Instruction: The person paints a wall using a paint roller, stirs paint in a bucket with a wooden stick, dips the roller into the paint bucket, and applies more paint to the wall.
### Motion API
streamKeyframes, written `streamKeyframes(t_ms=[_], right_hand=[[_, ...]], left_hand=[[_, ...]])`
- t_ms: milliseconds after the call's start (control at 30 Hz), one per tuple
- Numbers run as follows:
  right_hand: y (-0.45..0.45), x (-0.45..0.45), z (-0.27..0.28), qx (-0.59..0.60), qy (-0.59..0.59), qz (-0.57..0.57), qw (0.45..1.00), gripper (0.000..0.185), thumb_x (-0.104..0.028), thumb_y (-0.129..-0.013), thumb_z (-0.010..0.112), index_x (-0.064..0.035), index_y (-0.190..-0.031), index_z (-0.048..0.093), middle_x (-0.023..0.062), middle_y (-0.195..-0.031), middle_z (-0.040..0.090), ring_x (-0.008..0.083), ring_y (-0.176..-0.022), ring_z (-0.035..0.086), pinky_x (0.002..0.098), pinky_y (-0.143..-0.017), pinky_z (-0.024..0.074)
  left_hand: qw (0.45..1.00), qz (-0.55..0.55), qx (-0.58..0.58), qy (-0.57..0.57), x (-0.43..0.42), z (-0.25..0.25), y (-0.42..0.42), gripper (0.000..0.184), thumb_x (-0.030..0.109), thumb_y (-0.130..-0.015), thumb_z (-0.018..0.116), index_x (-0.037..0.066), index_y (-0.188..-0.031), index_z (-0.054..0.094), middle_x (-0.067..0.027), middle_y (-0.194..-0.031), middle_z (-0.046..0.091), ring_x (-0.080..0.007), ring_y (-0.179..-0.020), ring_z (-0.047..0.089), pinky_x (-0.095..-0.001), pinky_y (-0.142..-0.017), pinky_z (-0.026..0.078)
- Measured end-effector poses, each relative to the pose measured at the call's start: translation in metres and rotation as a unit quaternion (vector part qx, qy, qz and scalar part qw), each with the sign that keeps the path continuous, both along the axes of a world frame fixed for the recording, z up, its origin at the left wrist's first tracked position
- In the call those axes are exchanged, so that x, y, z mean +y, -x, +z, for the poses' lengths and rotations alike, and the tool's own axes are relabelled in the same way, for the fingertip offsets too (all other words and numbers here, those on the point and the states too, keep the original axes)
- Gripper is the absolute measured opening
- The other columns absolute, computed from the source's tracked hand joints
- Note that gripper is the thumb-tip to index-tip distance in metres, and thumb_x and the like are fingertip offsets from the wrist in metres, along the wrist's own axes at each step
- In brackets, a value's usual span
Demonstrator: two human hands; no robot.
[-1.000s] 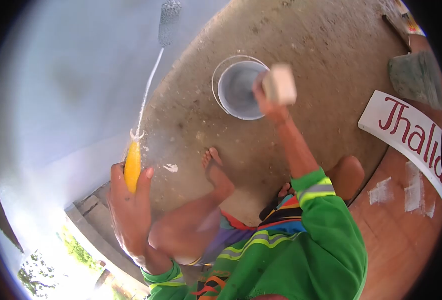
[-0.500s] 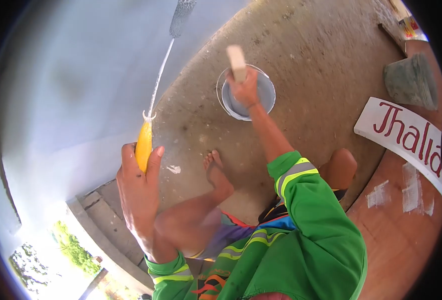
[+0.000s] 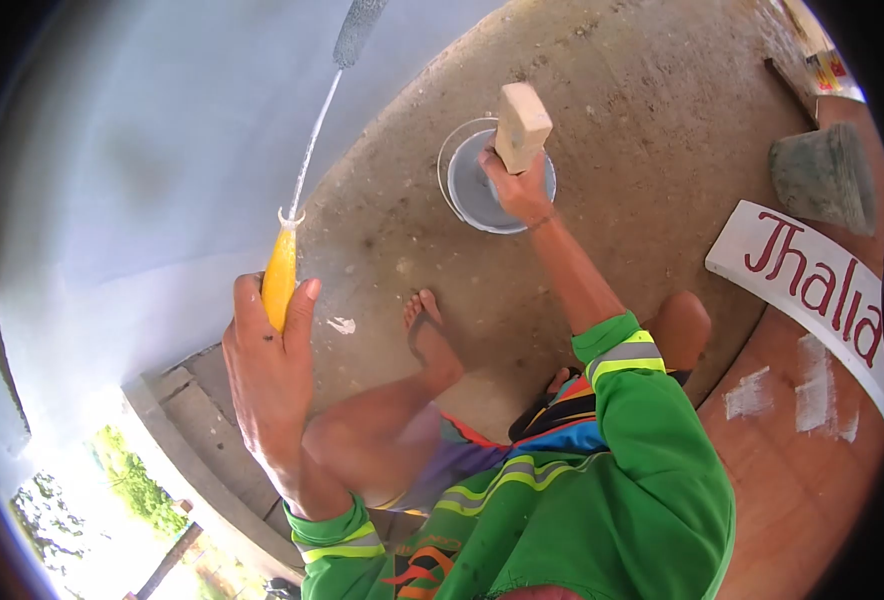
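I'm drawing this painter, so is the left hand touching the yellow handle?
Touching. The head view shows the left hand wrapped at the yellow handle, whose lower end sits tucked in its grip with no gap.

Left hand (image 3: 270, 370) held out just beyond bent left knee (image 3: 337, 440), thumb (image 3: 302, 310) and fingers (image 3: 248, 302) curled in grip; right arm (image 3: 587, 280) stretched forward, right hand (image 3: 525, 192) clenched too, both knees spread!

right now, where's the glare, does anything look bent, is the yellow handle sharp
Head view: glare washes out the outdoor opening at lower left; head view: the white sign looks curved, probably lens distortion; head view: the yellow handle looks fairly sharp.
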State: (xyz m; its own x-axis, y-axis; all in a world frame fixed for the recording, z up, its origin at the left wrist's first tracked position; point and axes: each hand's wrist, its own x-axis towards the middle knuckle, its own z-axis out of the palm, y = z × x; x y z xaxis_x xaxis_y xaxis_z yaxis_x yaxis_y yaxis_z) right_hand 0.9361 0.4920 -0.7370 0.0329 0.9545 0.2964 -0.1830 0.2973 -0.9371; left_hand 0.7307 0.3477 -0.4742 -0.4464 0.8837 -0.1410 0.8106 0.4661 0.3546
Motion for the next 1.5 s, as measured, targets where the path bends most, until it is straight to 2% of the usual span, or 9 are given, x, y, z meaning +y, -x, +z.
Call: streamKeyframes(t_ms=[367, 433, 633, 767, 833, 900, 1067, 1267, 1500], right_hand=[[-0.034, 0.013, -0.013, -0.030, 0.162, -0.174, 0.971, 0.028, -0.022, -0.090, 0.078, 0.0008, -0.100, 0.065, 0.0029, -0.093, 0.067, 0.0132, -0.082, 0.062, 0.0323, -0.070, 0.0519], [-0.064, 0.015, 0.002, -0.016, 0.136, -0.176, 0.975, 0.033, -0.026, -0.090, 0.079, 0.0014, -0.103, 0.064, 0.0048, -0.098, 0.066, 0.0167, -0.087, 0.061, 0.0344, -0.078, 0.0521], [-0.108, -0.082, 0.040, -0.110, 0.216, -0.323, 0.915, 0.049, -0.026, -0.097, 0.070, 0.0067, -0.130, 0.055, 0.0118, -0.119, 0.060, 0.0211, -0.111, 0.055, 0.0367, -0.101, 0.0426], [-0.079, -0.151, 0.087, -0.159, 0.269, 0.139, 0.940, 0.036, -0.026, -0.105, 0.052, 0.0013, -0.126, 0.062, 0.0089, -0.122, 0.064, 0.0184, -0.108, 0.057, 0.0345, -0.098, 0.0439], [-0.056, -0.153, 0.095, -0.012, 0.278, 0.279, 0.919, 0.038, -0.029, -0.106, 0.048, 0.0015, -0.121, 0.065, 0.0076, -0.117, 0.067, 0.0138, -0.104, 0.057, 0.0318, -0.092, 0.0457], [-0.048, -0.158, 0.111, -0.012, 0.298, 0.348, 0.889, 0.036, -0.026, -0.105, 0.052, 0.0012, -0.125, 0.064, 0.0091, -0.117, 0.070, 0.0117, -0.103, 0.060, 0.0289, -0.092, 0.0455], [-0.056, -0.188, 0.110, -0.078, 0.351, 0.264, 0.895, 0.025, -0.026, -0.102, 0.057, -0.0023, -0.107, 0.064, 0.0088, -0.100, 0.073, 0.0097, -0.083, 0.062, 0.0323, -0.065, 0.0500], [-0.105, -0.175, 0.077, -0.446, 0.264, 0.226, 0.825, 0.040, -0.037, -0.102, 0.054, 0.0023, -0.112, 0.058, 0.0307, -0.092, 0.065, 0.0512, -0.090, 0.062, 0.0516, -0.072, 0.0490], [-0.096, -0.180, 0.032, -0.516, 0.205, 0.162, 0.816, 0.035, -0.034, -0.103, 0.052, -0.0001, -0.109, 0.059, 0.0295, -0.085, 0.067, 0.0547, -0.085, 0.061, 0.0599, -0.073, 0.0466]], left_hand=[[0.999, 0.002, 0.004, 0.040, 0.004, 0.000, -0.006, 0.043, 0.040, -0.098, 0.067, 0.001, -0.100, 0.051, -0.0189, -0.067, 0.053, -0.0361, -0.060, 0.045, -0.0445, -0.059, 0.041], [1.000, -0.011, 0.007, 0.019, 0.005, -0.010, 0.000, 0.043, 0.041, -0.098, 0.066, 0.001, -0.100, 0.053, -0.0155, -0.066, 0.052, -0.0261, -0.059, 0.041, -0.0412, -0.059, 0.040], [0.996, 0.021, -0.075, 0.039, -0.003, -0.035, -0.015, 0.051, 0.046, -0.099, 0.063, -0.003, -0.108, 0.054, -0.0222, -0.070, 0.058, -0.0352, -0.062, 0.056, -0.0487, -0.061, 0.044], [0.970, -0.155, -0.121, -0.143, -0.052, -0.110, -0.055, 0.059, 0.046, -0.100, 0.061, -0.009, -0.118, 0.052, -0.0242, -0.071, 0.059, -0.0372, -0.063, 0.060, -0.0482, -0.060, 0.046], [0.954, -0.058, -0.280, -0.089, -0.070, -0.110, -0.102, 0.058, 0.040, -0.101, 0.060, -0.011, -0.126, 0.050, -0.0223, -0.069, 0.058, -0.0333, -0.059, 0.059, -0.0450, -0.058, 0.046], [0.930, 0.029, -0.363, -0.047, -0.092, -0.121, -0.133, 0.053, 0.030, -0.102, 0.059, -0.009, -0.135, 0.045, -0.0201, -0.073, 0.058, -0.0244, -0.064, 0.060, -0.0394, -0.061, 0.047], [0.917, 0.001, -0.394, 0.067, -0.142, -0.146, -0.155, 0.056, 0.037, -0.102, 0.057, -0.003, -0.140, 0.046, -0.0253, -0.107, 0.068, -0.0393, -0.098, 0.067, -0.0441, -0.087, 0.051], [0.960, -0.083, -0.195, 0.183, -0.175, -0.130, -0.050, 0.060, 0.050, -0.100, 0.056, 0.009, -0.143, 0.051, -0.0260, -0.139, 0.057, -0.0418, -0.127, 0.055, -0.0475, -0.107, 0.044], [0.979, -0.005, -0.175, 0.109, -0.125, -0.103, 0.043, 0.053, 0.044, -0.102, 0.057, 0.007, -0.140, 0.054, -0.0210, -0.132, 0.064, -0.0376, -0.124, 0.061, -0.0435, -0.101, 0.048]])
